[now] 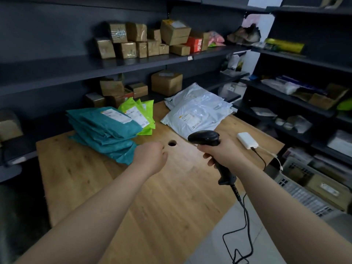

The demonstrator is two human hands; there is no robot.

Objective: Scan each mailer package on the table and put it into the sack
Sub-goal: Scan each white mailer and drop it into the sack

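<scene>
So this looks like the very start of a scan cycle, nothing picked up yet. The right hand (219,151) is wrapped tight around the grip of a black corded handheld barcode scanner (204,138), head pointing out over the light wooden worktop (162,197), cable trailing off the near edge. The left hand (150,157) is empty, fingers loosely curled, hovering just beside the near corner of the stack of teal plastic mailer packages (104,128) but not touching it as far as I can tell.

Where the parcels are: the teal stack sits at the left back of the worktop, a few lime-green plastic mailers (142,113) are tucked behind and against it, and a pile of white plastic mailers (196,111) lies at the back right. Labels face up on the top ones. A white power bank (247,140) with a cable sits by the right edge.

No sack anywhere in view, so I can't say where things end up.

My guess for the next move: left hand takes the top teal mailer, keeps its label flat and facing up, and the scanner gets aimed at the barcode. Slippery plastic, so the stack could slide.
</scene>
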